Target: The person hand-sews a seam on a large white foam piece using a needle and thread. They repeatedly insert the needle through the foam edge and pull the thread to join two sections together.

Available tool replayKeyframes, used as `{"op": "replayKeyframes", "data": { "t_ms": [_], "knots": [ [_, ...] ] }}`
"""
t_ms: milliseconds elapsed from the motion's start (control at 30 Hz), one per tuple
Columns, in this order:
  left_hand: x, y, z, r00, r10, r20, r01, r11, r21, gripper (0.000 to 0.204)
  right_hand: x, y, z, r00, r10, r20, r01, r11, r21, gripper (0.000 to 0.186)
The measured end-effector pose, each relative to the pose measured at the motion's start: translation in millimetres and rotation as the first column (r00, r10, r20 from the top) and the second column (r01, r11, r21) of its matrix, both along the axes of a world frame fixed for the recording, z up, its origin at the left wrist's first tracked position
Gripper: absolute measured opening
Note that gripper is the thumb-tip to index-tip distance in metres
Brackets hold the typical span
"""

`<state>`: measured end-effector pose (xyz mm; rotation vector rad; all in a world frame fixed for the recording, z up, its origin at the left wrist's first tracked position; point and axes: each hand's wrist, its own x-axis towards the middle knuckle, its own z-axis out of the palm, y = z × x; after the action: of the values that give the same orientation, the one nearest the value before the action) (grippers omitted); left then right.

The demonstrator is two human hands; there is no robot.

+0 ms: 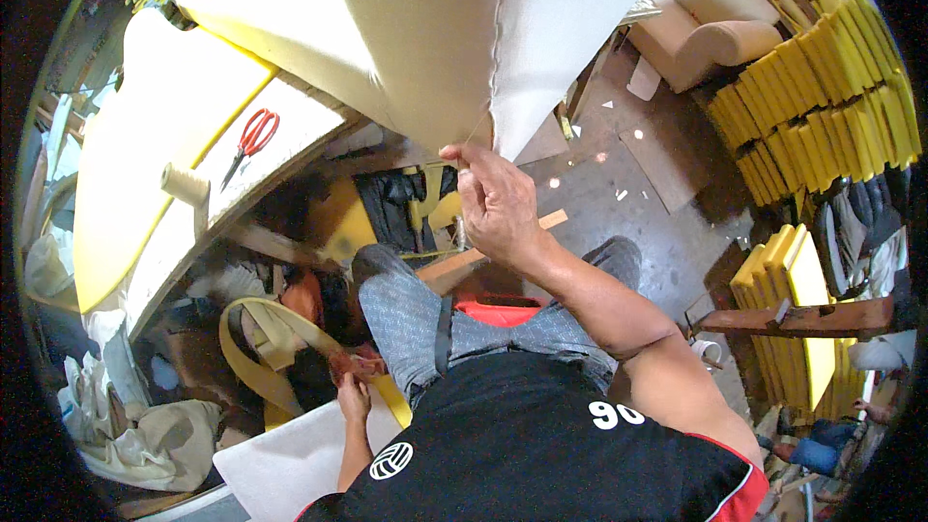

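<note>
My right hand (498, 201) is raised at the lower tip of a large cream fabric cover (425, 29). Its thumb and forefinger pinch a fine thread (477, 128) beside the seam that runs down the cover. Low on the left, my left hand (354, 400) hangs beside my thigh, near a pale flat panel (280, 464) and a curled tan strip (253, 367). Its fingers blur into a reddish patch, so I cannot make out whether they hold anything.
Red-handled scissors (253, 140) and a thread spool (184, 184) are on the bench (290, 106) at left, beside yellow foam (116, 222). Foam sheets (812, 101) are stacked at right. A wooden bar (802, 317) juts in below them. An upholstered armchair (710, 14) stands far right.
</note>
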<state>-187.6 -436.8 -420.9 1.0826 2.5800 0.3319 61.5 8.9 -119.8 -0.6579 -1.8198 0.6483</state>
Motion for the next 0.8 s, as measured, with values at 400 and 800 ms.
{"op": "replayKeyframes", "data": {
  "t_ms": [400, 800],
  "knots": [
    [32, 205, 261, 0.826, -0.505, -0.249, 0.549, 0.820, 0.162, 0.006, 77, -54, 8, 0.991, -0.134, -0.001, 0.131, 0.969, -0.209, 0.034],
    [129, 286, 335, 0.622, -0.754, -0.212, 0.749, 0.495, 0.440, 0.011, 95, -83, -8, 0.869, 0.368, 0.332, -0.348, 0.930, -0.120, 0.039]
  ]
}}
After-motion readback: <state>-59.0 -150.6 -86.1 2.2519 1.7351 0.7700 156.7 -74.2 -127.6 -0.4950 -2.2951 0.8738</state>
